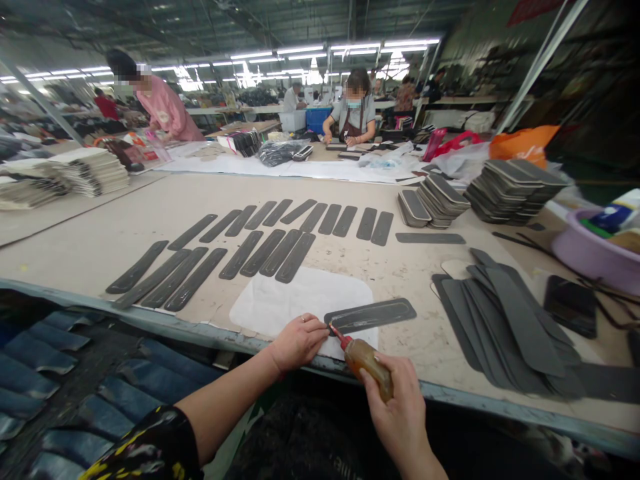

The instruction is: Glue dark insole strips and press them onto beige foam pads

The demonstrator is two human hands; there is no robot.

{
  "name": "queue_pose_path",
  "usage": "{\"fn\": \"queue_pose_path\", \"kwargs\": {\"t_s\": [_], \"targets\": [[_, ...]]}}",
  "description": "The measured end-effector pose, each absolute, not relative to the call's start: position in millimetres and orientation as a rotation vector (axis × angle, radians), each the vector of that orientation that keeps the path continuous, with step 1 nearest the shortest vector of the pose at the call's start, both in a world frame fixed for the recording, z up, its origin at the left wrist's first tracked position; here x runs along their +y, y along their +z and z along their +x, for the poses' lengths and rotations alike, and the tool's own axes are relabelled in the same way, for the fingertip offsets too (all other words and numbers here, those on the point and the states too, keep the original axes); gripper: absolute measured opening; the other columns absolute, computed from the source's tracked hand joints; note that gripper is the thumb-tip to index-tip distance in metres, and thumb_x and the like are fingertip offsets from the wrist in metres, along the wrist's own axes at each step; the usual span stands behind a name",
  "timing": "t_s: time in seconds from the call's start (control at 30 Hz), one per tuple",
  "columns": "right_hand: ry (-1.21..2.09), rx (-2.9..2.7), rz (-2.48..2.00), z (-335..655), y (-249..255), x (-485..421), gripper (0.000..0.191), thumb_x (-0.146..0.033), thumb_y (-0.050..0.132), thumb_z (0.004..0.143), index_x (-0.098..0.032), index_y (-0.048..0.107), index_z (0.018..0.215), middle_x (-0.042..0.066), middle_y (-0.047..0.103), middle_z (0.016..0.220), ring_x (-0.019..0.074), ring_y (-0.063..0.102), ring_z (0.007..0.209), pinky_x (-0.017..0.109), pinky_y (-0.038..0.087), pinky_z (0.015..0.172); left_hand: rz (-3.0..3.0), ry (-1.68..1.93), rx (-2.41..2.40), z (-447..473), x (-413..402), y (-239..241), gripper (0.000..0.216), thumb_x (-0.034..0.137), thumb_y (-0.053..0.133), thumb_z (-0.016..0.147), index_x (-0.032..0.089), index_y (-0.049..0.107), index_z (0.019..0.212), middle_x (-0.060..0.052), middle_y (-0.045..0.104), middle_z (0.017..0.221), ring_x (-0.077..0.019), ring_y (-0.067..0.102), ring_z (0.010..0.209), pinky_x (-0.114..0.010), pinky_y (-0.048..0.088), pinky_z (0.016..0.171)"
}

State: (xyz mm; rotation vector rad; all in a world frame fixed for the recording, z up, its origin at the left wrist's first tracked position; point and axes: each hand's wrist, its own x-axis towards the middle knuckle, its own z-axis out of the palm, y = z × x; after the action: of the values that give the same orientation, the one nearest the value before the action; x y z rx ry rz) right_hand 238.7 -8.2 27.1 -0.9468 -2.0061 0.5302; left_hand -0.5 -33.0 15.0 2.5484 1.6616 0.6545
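My right hand (403, 400) is wrapped around a glue bottle (367, 367) of amber liquid with a red nozzle. The nozzle tip points down at the left end of a dark grey strip (373, 315), where a thin shiny line of glue runs along the edge. At that same end, my left hand (301, 343) has its fingers together, gripping the strip's corner; the thumb is mostly hidden. Under the strip lies a white sheet (300, 300). Beyond it, rows of similar rounded strips (295, 257) lie on the table, several with shiny glue outlines.
Loose grey strips (500, 320) are fanned out at right, beside a phone (570, 305) and a purple basin (595, 250). Stacked pieces (515, 190) stand behind. Pale stacks (93, 170) sit at far left. Co-workers (355, 110) work across the table (350, 260).
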Motion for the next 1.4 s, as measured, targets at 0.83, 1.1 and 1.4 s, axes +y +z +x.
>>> {"fn": "queue_pose_path", "kwargs": {"t_s": [0.83, 1.1, 1.4], "targets": [[0.56, -1.961, -0.898, 227.0, 26.3, -2.5, 0.022, -0.019, 0.053, 0.086, -0.019, 0.05, 0.107, 0.008, 0.053, 0.093, 0.0201, 0.052, 0.088, 0.038, 0.049, 0.077, 2.551, 0.694, 1.649, -0.5, -33.6, 10.8, 0.022, 0.014, 0.046, 0.087, 0.016, 0.062, 0.103, -0.008, 0.063, 0.098, -0.018, 0.056, 0.092, -0.033, 0.048, 0.084], [0.578, -1.98, -0.935, 230.3, 26.3, -2.4, 0.021, -0.019, 0.052, 0.086, -0.019, 0.05, 0.107, 0.008, 0.053, 0.093, 0.0208, 0.052, 0.087, 0.036, 0.049, 0.074, 2.545, 0.677, 1.639, 0.3, -33.2, 12.8, 0.022, 0.013, 0.047, 0.086, 0.016, 0.062, 0.102, -0.008, 0.064, 0.098, -0.0179, 0.056, 0.091, -0.033, 0.047, 0.084], [0.467, -1.864, -1.014, 245.7, 27.2, 4.2, 0.024, -0.024, 0.057, 0.085, -0.019, 0.05, 0.108, 0.008, 0.053, 0.096, 0.021, 0.052, 0.089, 0.039, 0.048, 0.079, 2.541, 0.666, 1.688, 1.6, -33.1, 14.1, 0.021, 0.014, 0.048, 0.087, 0.019, 0.063, 0.102, -0.007, 0.064, 0.094, -0.0174, 0.057, 0.088, -0.033, 0.048, 0.083]]}}
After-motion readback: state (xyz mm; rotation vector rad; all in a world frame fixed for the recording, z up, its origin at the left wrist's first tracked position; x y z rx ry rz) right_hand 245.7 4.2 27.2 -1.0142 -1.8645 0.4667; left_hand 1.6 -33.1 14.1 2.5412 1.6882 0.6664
